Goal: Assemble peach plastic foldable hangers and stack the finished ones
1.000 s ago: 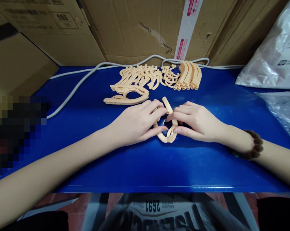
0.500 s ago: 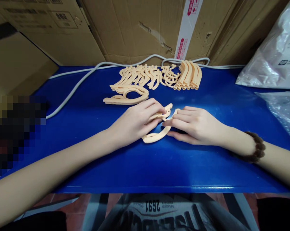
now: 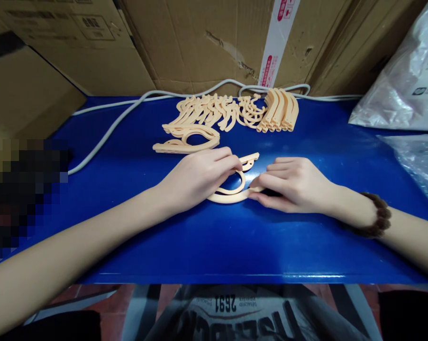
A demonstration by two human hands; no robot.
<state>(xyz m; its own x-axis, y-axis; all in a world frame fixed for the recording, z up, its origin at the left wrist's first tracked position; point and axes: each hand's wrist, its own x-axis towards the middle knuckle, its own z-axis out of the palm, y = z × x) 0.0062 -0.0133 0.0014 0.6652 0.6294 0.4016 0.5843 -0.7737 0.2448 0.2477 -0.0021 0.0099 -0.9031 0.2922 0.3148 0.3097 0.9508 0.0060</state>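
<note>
A beige plastic folding hanger [image 3: 231, 199] lies between my hands over the blue tabletop, its hook curving round in the middle. My left hand [image 3: 204, 177] is closed on the hanger's left side and hides part of it. The fingers of my right hand [image 3: 288, 184] pinch the end of the lower curved arm. Just beyond my left hand rest folded beige hangers [image 3: 187, 148], lying together. Farther back are several loose curved arms [image 3: 206, 111], a heap of hooks [image 3: 250, 112] and a stack of wider curved pieces [image 3: 279, 111].
A white cable [image 3: 103, 147] runs along the back of the blue table [image 3: 214, 246]. Cardboard boxes [image 3: 199, 42] stand behind it and at the left. Plastic bags [image 3: 395, 90] sit at the right. The table's front edge is close to my body.
The lower hanger arm has swung outward to the right with my right hand's pinch, and the hook's loop now shows between the arms. My left hand keeps nearly the same place.
</note>
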